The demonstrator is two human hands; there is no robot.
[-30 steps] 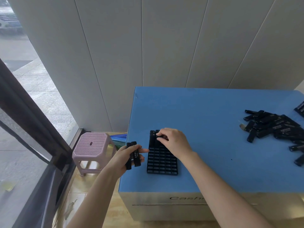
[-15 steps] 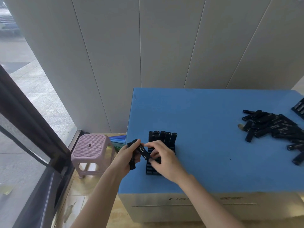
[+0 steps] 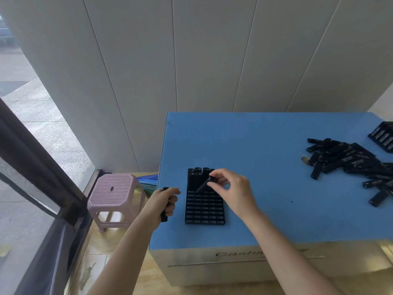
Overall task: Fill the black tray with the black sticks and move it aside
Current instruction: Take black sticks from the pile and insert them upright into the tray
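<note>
The black tray (image 3: pixel 204 211) lies near the front left corner of the blue table top (image 3: pixel 255 150). Several black sticks (image 3: pixel 196 174) stand upright in its far rows; the near slots are empty. My right hand (image 3: pixel 232 186) hovers over the tray's far part, pinching one tilted black stick (image 3: pixel 203 185) by its upper end. My left hand (image 3: pixel 163 202) rests at the table's left edge beside the tray, closed around a black stick (image 3: pixel 164 216). A loose pile of black sticks (image 3: pixel 348 160) lies at the right.
Another tray with sticks (image 3: pixel 382 136) sits at the far right edge. A pink plastic stool (image 3: pixel 112 192) stands on the floor left of the table. A white panelled wall runs behind the table, and a dark window frame (image 3: pixel 32 167) is at the left.
My right hand took a stick from my left hand and carried it up over the tray's far rows. My left hand stayed beside the tray with fewer sticks.
</note>
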